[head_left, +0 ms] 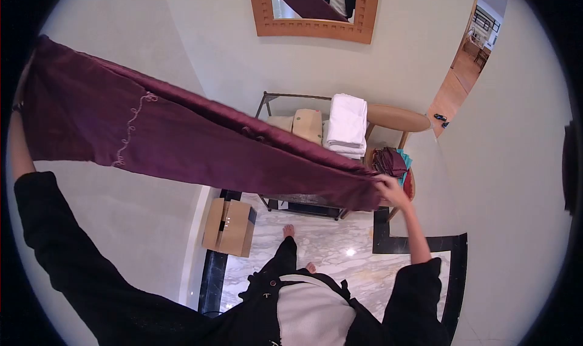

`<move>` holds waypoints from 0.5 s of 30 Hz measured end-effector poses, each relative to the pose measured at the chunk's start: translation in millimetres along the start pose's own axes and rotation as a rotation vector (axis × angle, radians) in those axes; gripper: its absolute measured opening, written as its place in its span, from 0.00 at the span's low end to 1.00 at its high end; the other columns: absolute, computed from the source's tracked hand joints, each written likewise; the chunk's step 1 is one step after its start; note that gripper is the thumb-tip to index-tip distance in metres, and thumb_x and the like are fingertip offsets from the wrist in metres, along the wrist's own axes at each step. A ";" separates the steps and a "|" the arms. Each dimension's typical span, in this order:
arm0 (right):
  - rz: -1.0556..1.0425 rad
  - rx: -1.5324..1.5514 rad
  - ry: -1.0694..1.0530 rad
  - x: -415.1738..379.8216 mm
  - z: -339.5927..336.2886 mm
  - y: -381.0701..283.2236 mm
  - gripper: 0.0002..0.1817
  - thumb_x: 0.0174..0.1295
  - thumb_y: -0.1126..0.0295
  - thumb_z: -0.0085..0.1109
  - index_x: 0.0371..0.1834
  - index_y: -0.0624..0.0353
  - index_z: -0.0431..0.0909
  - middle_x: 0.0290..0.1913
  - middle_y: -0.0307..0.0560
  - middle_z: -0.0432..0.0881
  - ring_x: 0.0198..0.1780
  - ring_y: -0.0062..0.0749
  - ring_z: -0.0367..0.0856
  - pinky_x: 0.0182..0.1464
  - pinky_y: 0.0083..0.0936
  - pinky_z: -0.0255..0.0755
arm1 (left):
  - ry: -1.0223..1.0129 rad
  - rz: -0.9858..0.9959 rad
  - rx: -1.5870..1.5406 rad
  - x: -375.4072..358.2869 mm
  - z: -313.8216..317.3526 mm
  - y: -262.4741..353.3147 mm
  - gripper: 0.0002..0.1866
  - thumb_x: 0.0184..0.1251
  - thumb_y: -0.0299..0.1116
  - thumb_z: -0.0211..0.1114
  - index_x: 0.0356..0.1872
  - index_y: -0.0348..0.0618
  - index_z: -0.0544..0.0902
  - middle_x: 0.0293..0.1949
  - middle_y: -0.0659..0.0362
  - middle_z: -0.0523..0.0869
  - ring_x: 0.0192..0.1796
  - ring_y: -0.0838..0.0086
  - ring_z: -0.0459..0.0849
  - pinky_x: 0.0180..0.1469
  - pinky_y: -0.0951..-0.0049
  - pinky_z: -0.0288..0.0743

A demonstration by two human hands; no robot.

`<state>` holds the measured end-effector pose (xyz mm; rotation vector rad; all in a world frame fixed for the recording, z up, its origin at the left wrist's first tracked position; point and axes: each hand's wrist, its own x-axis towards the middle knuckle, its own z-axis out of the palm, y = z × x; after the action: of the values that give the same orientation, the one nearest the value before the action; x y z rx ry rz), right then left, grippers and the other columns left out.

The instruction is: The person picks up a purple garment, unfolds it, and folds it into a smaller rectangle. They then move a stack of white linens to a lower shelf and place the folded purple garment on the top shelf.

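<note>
A long maroon satin cloth (200, 145) with a curling embroidered line near its left end is stretched across in front of me, folded lengthwise along its upper edge. It slopes down from the upper left to the right. My right hand (392, 191) pinches its right end near the chair. At the far left edge of the view, my left hand (22, 86) holds up the other end, raised higher; its fingers are mostly hidden by the cloth and the dark rim.
Behind the cloth, a metal-framed bench (297, 95) bears cushions (307, 125) and folded white towels (347, 121). Beside it, a wooden chair (398, 118) carries folded coloured cloths (390, 162). A cardboard box (229, 227) stands on the marble floor (328, 240). A framed mirror (316, 29) hangs above.
</note>
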<state>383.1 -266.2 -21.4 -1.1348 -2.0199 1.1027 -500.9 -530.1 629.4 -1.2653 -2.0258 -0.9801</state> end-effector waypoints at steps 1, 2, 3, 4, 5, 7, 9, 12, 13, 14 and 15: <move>-0.050 -0.048 0.040 -3.4 -25.1 0.4 0.12 0.68 0.71 0.56 0.50 0.65 0.81 0.42 0.38 0.84 0.44 0.19 0.80 0.48 0.22 0.76 | -0.108 0.018 -0.147 23.5 11.8 -69.5 0.28 0.75 0.49 0.57 0.68 0.42 0.73 0.61 0.57 0.80 0.63 0.75 0.76 0.68 0.75 0.64; -0.031 -0.049 0.080 -9.0 -50.1 -2.9 0.12 0.68 0.71 0.55 0.50 0.65 0.81 0.43 0.37 0.84 0.45 0.19 0.79 0.50 0.22 0.74 | -0.055 0.026 -0.077 23.0 26.6 -90.3 0.36 0.71 0.58 0.56 0.69 0.41 0.71 0.63 0.53 0.79 0.63 0.70 0.77 0.68 0.73 0.64; -0.012 -0.050 0.120 -16.6 -74.9 -9.9 0.12 0.69 0.71 0.55 0.51 0.64 0.81 0.43 0.36 0.84 0.47 0.19 0.78 0.52 0.22 0.73 | -0.030 -0.181 0.015 2.0 40.8 -61.5 0.38 0.70 0.60 0.58 0.69 0.38 0.71 0.62 0.51 0.79 0.63 0.69 0.77 0.67 0.73 0.66; 0.100 0.035 0.122 -24.4 -98.7 -23.6 0.12 0.69 0.71 0.55 0.50 0.64 0.82 0.43 0.37 0.84 0.46 0.20 0.78 0.50 0.21 0.73 | -0.036 -0.163 -0.016 -11.5 53.4 -63.1 0.39 0.69 0.60 0.58 0.69 0.37 0.71 0.62 0.51 0.79 0.62 0.68 0.78 0.66 0.73 0.66; 0.210 0.121 0.124 -32.4 -120.8 -37.2 0.12 0.69 0.71 0.56 0.50 0.65 0.82 0.43 0.38 0.84 0.45 0.20 0.78 0.49 0.21 0.73 | -0.041 -0.143 -0.046 -23.8 65.0 -66.0 0.39 0.69 0.60 0.58 0.68 0.35 0.71 0.61 0.50 0.79 0.62 0.68 0.78 0.66 0.72 0.67; 0.108 0.070 0.139 -47.7 -157.1 -49.9 0.12 0.69 0.71 0.57 0.50 0.66 0.82 0.44 0.36 0.84 0.45 0.18 0.78 0.51 0.20 0.72 | -0.134 -0.106 -0.164 -58.2 81.2 -50.4 0.37 0.70 0.58 0.60 0.66 0.33 0.73 0.60 0.53 0.80 0.62 0.70 0.77 0.66 0.74 0.66; 0.199 0.101 0.103 -64.1 -186.4 -71.3 0.13 0.68 0.71 0.58 0.51 0.68 0.82 0.46 0.38 0.84 0.46 0.19 0.79 0.52 0.20 0.72 | -0.199 -0.155 -0.321 -86.9 98.2 -38.6 0.36 0.71 0.56 0.60 0.65 0.32 0.73 0.60 0.53 0.80 0.61 0.72 0.77 0.65 0.74 0.66; 0.218 0.323 0.109 -81.1 -228.6 -59.0 0.14 0.68 0.72 0.58 0.52 0.68 0.82 0.46 0.41 0.85 0.45 0.21 0.80 0.52 0.22 0.73 | -0.237 -0.236 -0.496 -107.4 126.1 -52.5 0.35 0.71 0.54 0.61 0.65 0.32 0.73 0.59 0.55 0.81 0.60 0.73 0.78 0.63 0.75 0.68; 0.204 0.345 0.107 -84.6 -242.6 -57.8 0.14 0.68 0.71 0.59 0.53 0.68 0.82 0.46 0.42 0.85 0.45 0.22 0.80 0.52 0.22 0.74 | -0.265 -0.268 -0.576 -115.0 133.3 -52.1 0.34 0.71 0.53 0.62 0.65 0.33 0.73 0.59 0.55 0.81 0.59 0.74 0.78 0.63 0.75 0.69; 0.192 0.367 0.104 -88.9 -257.7 -57.1 0.15 0.68 0.71 0.59 0.53 0.68 0.82 0.46 0.42 0.85 0.45 0.22 0.81 0.52 0.23 0.75 | -0.254 -0.291 -0.588 -119.2 137.6 -49.0 0.34 0.71 0.51 0.63 0.66 0.33 0.72 0.59 0.56 0.80 0.59 0.74 0.78 0.62 0.74 0.70; 0.186 0.386 0.102 -86.9 -269.3 -58.3 0.15 0.68 0.71 0.59 0.53 0.69 0.82 0.46 0.43 0.86 0.45 0.23 0.81 0.51 0.23 0.75 | -0.250 -0.318 -0.599 -119.8 148.3 -50.4 0.33 0.71 0.51 0.63 0.66 0.34 0.73 0.59 0.56 0.80 0.59 0.74 0.78 0.62 0.74 0.70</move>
<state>610.6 -257.0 156.5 -1.1613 -1.5586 1.4223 -509.4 -485.4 437.5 -1.4366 -2.2577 -1.7521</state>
